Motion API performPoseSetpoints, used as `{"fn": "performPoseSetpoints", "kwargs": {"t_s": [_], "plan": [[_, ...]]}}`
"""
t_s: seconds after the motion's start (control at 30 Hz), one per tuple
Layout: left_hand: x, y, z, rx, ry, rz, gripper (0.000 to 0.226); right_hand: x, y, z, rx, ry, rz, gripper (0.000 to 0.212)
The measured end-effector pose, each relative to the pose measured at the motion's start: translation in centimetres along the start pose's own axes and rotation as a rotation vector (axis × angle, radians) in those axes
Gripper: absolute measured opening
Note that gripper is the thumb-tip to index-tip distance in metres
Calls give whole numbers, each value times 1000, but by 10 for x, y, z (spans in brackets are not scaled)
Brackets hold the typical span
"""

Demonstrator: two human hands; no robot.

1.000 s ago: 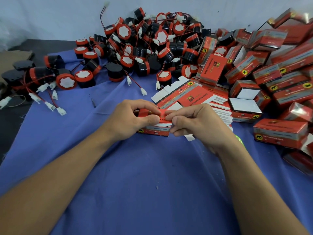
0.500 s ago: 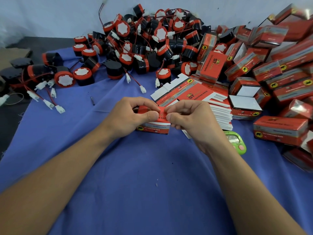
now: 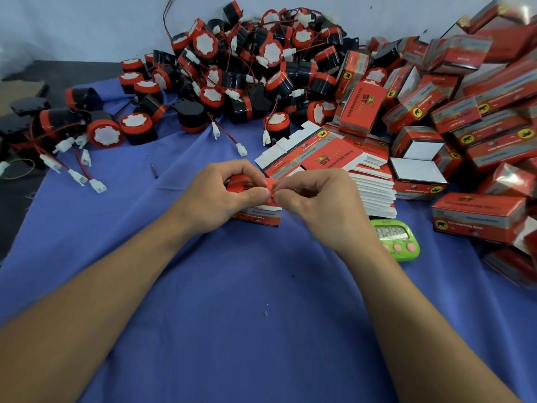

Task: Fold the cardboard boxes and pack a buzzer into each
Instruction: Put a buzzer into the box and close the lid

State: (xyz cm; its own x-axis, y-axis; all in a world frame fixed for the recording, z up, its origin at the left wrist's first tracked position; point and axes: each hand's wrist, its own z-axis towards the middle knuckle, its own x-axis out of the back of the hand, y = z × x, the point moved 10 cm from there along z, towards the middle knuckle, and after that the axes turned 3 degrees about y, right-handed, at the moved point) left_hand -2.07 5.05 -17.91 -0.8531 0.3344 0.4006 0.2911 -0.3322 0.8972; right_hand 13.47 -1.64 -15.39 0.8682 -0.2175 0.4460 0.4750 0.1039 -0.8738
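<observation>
A small red cardboard box (image 3: 258, 216) stands on the blue cloth (image 3: 232, 301) at mid-table. My left hand (image 3: 220, 196) grips its left side, thumb pressed on the red top flap. My right hand (image 3: 316, 199) pinches that flap from the right, thumb tip almost touching the left thumb. Whatever is inside the box is hidden by my fingers. A stack of flat unfolded boxes (image 3: 334, 167) lies just behind my right hand. A heap of black and red buzzers (image 3: 247, 74) with wires and white plugs fills the back.
Folded red boxes (image 3: 479, 117) are piled along the right side, two of them open-topped (image 3: 418, 170). A green digital timer (image 3: 396, 238) lies by my right wrist. Loose buzzers (image 3: 104, 135) with white connectors sit at the left. A small dark pin (image 3: 153, 169) lies on the cloth.
Both hands have kept hold of the box while my right fingers drew in over the top flap; the loose white flap has gone from view. The timer has come into view beside my right wrist.
</observation>
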Motion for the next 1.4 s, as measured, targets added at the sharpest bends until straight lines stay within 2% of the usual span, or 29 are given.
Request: {"fn": "performPoseSetpoints", "kwargs": {"t_s": [0.07, 0.13, 0.37, 0.5, 0.6, 0.7, 0.87, 0.93, 1.0, 1.07, 1.13, 1.27, 1.33, 1.4], "plan": [[0, 0, 0, 0, 1, 6, 38, -4, 0, 0, -11, -104, 43, 10], [0, -2, 1, 4, -1, 2, 36, -4, 2, 0, -25, -140, 55, 19], [1, -5, 2, 14, 7, 7, 36, 0, -3, -5, 37, 15, -155, 18], [4, -6, 3, 17, 29, 36, 26, -2, -6, -9, 51, 134, -241, 15], [2, -5, 3, 6, 8, 58, 36, -2, -7, -10, 60, 179, -261, 15], [2, -4, 2, -5, -2, 41, 43, 2, -3, -9, 18, 215, -132, 15], [7, -4, 0, -13, 81, 39, 32, 18, 2, -8, -40, 328, -67, 12], [9, -1, -1, -51, 126, 144, 41, 14, 9, -6, -87, 272, -24, 10], [9, 4, -3, -85, 142, 231, 53, 7, 16, -4, -153, 186, 158, 4], [4, 9, -6, -113, 113, 289, 60, 0, 21, -4, -201, 116, 351, 12], [-1, 11, -7, -138, 84, 337, 60, -5, 23, -2, -232, 67, 394, 14], [-3, 10, -8, -131, 109, 376, 62, -2, 23, 0, -201, 54, 141, 18], [-3, 9, -7, -121, 116, 393, 68, 3, 20, -1, -180, 97, -30, 20], [-3, 9, -7, -118, 113, 396, 70, 6, 18, -2, -175, 137, -80, 20]]}}
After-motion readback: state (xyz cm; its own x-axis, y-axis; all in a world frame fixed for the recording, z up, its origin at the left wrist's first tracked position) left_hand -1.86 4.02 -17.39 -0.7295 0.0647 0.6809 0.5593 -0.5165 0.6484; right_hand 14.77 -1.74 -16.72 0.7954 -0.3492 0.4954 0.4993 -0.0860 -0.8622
